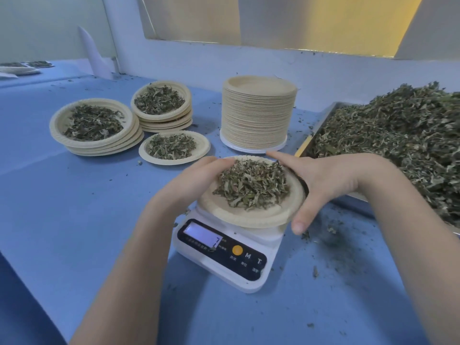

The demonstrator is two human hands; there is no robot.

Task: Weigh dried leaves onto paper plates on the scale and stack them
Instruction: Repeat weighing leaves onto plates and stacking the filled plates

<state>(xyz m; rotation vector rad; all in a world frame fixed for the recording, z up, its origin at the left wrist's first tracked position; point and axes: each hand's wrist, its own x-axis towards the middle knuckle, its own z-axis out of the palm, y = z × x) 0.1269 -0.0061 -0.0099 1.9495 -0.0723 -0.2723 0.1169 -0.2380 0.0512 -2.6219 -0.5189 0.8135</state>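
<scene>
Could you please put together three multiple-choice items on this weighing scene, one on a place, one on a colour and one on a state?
1. Where is the tall stack of empty paper plates?
A. Behind the scale, left of the tray of loose leaves
B. On the scale
C. Inside the tray

2. What colour is the round button on the scale?
A. Green
B. Orange
C. Red

3. What are the hands doing with the plate on the scale?
A. Both hang idle at the table's edge
B. Only the left hand touches it
C. The left hand and right hand hold its opposite rims

Answers:
1 A: the stack stands beyond the scale, beside the tray.
2 B: the button beside the M is orange.
3 C: one hand lies at each side of the rim.
</scene>
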